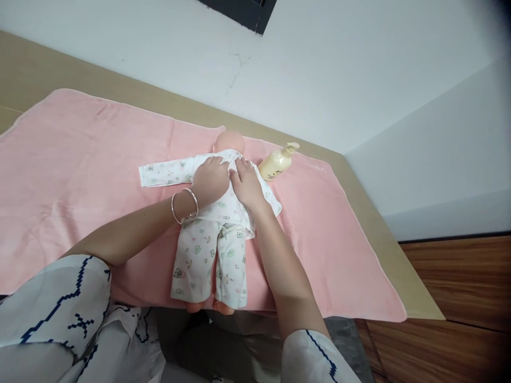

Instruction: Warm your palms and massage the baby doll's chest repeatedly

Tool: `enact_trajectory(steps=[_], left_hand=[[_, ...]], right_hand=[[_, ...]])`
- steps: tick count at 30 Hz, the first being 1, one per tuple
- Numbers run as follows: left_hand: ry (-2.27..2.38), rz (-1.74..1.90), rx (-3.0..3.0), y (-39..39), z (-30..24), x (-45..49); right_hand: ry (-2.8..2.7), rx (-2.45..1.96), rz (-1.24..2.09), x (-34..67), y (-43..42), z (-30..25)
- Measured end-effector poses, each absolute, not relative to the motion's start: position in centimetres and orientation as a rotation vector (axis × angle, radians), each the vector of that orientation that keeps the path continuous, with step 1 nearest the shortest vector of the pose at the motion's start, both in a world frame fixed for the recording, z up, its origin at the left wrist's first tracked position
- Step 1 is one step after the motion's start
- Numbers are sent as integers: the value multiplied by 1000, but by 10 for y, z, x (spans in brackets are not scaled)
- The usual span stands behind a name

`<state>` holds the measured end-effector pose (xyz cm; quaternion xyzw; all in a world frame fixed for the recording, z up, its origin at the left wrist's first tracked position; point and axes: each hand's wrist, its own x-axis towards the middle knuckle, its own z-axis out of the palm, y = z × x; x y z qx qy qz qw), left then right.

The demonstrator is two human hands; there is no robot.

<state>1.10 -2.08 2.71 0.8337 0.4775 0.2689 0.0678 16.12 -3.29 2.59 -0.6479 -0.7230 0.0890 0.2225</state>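
A baby doll [230, 140] lies on a pink blanket, dressed in a white printed shirt [227, 207] and matching trousers [195, 260]. Its head points away from me and its feet stick out at the near edge. My left hand [211, 182], with a bracelet at the wrist, is curled on the upper chest and closed on the shirt cloth; its fingertips are partly hidden. Right beside it, my right hand [246, 186] rests on the shirt with fingers stretched out. One sleeve [167, 173] lies straight out to the left.
A pale yellow pump bottle [275, 163] lies tilted on the blanket [91, 159], close to the doll's right-hand side in view. The blanket covers a tan tabletop [415, 290] that meets a white wall [311, 80]. Wooden panels [459, 276] stand at the right.
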Motion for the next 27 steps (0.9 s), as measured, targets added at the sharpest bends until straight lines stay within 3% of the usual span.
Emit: enact_trajectory(steps=[7, 13, 21, 27], left_hand=[[1420, 834, 2397, 12, 14, 8], [1467, 931, 2481, -22, 11, 19], [1427, 780, 2461, -6, 18, 7], [1494, 908, 2358, 6, 7, 8]], right_hand=[[-1997, -1896, 239, 132, -61, 43], [-1977, -1759, 364, 161, -29, 33], [-1986, -1852, 178, 143, -42, 39], [-1952, -1944, 188, 129, -62, 57]])
